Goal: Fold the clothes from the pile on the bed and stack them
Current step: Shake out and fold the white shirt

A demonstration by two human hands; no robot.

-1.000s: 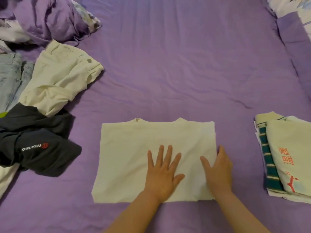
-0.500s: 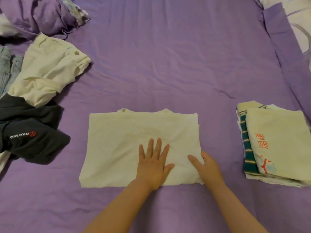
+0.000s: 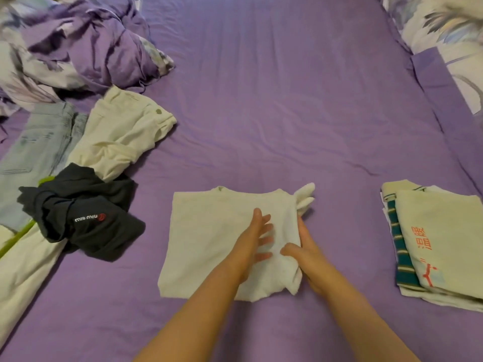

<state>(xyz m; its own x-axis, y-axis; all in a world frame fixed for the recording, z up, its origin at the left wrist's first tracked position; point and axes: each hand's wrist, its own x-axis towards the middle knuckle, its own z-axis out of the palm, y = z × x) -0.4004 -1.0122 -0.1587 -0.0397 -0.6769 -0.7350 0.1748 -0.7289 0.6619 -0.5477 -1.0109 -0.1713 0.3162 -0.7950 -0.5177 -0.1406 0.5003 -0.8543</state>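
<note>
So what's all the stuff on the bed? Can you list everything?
cream shirt: one, cream, middle of the bed, half folded
folded stack: one pile, cream and green-striped, right
black top: one, black with a logo, left
cream trousers: one, cream, upper left
jeans: one, pale blue, far left
duvet: one, purple and white, top left
sheet: one, purple, under everything
left hand: flat on the shirt
right hand: gripping the shirt's right edge
</note>
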